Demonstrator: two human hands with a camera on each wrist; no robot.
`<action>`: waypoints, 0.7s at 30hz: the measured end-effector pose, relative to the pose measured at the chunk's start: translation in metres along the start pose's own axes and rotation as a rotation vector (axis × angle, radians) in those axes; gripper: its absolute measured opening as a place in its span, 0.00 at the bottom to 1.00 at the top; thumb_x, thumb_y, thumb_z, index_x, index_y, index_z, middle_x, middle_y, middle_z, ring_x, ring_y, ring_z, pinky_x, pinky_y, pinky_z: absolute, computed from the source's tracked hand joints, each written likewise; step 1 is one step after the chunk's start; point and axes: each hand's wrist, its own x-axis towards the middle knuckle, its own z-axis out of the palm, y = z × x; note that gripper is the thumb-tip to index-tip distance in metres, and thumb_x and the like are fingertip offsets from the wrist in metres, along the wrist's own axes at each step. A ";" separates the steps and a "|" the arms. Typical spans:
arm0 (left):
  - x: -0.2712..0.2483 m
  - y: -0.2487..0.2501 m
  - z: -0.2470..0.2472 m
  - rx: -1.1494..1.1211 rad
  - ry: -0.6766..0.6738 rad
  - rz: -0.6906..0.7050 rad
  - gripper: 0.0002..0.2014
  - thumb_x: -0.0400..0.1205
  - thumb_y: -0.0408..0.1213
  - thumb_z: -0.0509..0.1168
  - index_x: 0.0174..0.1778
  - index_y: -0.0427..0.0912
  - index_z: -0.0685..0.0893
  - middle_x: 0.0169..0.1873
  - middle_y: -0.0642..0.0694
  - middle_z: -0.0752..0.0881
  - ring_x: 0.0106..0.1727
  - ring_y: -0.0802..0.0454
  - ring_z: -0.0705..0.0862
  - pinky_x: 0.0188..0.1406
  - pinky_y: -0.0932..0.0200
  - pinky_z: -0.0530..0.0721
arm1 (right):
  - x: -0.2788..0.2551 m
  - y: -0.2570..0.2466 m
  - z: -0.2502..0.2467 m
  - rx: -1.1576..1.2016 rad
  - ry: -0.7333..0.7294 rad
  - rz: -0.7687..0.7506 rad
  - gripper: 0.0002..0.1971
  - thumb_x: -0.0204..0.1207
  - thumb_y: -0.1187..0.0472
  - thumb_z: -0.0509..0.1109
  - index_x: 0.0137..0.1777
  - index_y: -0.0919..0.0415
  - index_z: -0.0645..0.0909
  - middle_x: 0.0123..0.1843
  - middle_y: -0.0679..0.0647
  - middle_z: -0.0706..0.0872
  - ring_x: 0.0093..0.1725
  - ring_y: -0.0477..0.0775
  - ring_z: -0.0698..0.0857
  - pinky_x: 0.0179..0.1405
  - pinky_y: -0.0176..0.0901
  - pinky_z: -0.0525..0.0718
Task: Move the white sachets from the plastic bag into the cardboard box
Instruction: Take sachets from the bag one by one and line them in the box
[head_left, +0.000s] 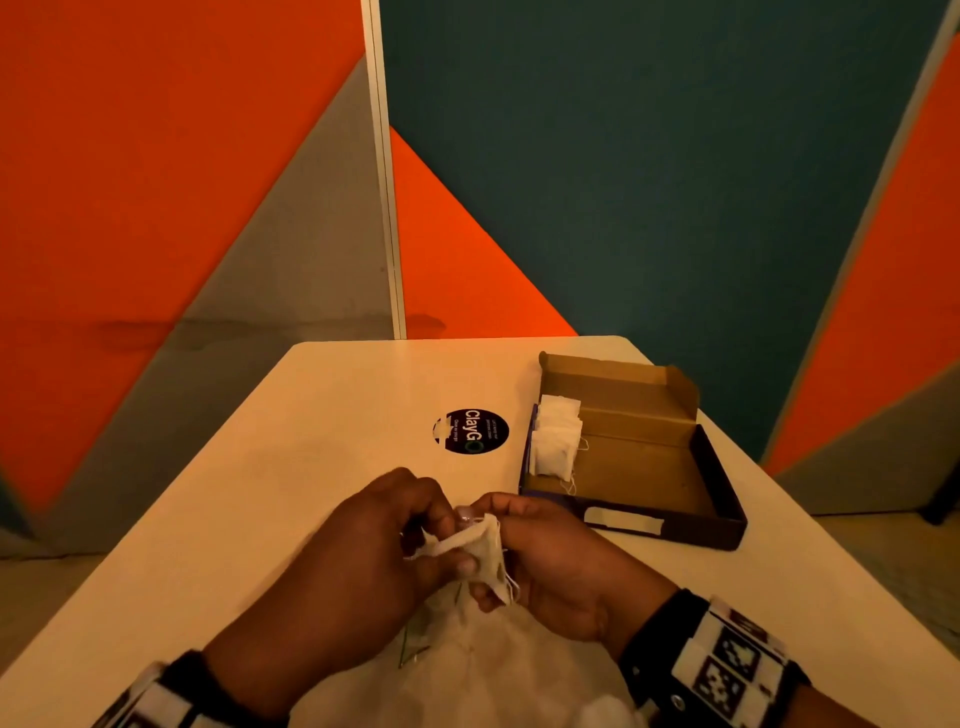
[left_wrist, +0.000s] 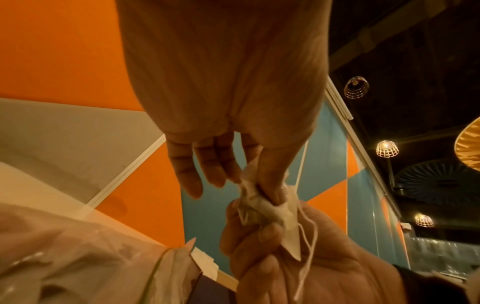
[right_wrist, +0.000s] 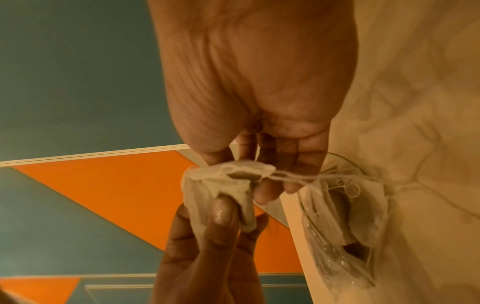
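Your left hand (head_left: 358, 551) and right hand (head_left: 558, 564) are both pinching one crumpled papery white sachet (head_left: 480, 551), fingers clamped.

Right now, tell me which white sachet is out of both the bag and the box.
The sachet pinched between the left hand and right hand; the other sachets stand stacked in the cardboard box.

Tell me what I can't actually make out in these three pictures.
- Clear plastic bag: head view, cut off by the bottom edge; contents uncountable.
- White sachets in the brown cardboard box: overlapping, count unclear.
- Crumpled white sachet: left hand and right hand pinch it; one or several, unclear.
- Black round sticker: small print unreadable.
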 end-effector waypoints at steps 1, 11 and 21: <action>0.001 -0.001 0.000 -0.015 0.014 0.000 0.11 0.72 0.47 0.79 0.37 0.56 0.81 0.44 0.60 0.82 0.47 0.64 0.82 0.42 0.69 0.82 | -0.001 0.000 0.000 0.035 -0.014 0.005 0.07 0.83 0.60 0.67 0.51 0.61 0.87 0.41 0.60 0.86 0.32 0.54 0.83 0.28 0.44 0.82; 0.006 -0.022 -0.006 -0.122 -0.023 -0.088 0.16 0.79 0.39 0.74 0.54 0.66 0.81 0.43 0.60 0.88 0.47 0.63 0.86 0.48 0.61 0.86 | -0.010 0.006 -0.009 -0.142 -0.066 -0.113 0.13 0.78 0.74 0.70 0.60 0.63 0.86 0.48 0.59 0.91 0.39 0.53 0.88 0.40 0.44 0.85; 0.006 -0.021 -0.005 -0.222 -0.153 -0.147 0.06 0.81 0.35 0.72 0.43 0.50 0.91 0.42 0.52 0.93 0.40 0.56 0.91 0.45 0.56 0.87 | -0.014 0.006 -0.003 -0.411 0.089 -0.214 0.07 0.83 0.60 0.69 0.52 0.59 0.89 0.48 0.56 0.93 0.37 0.58 0.92 0.37 0.46 0.87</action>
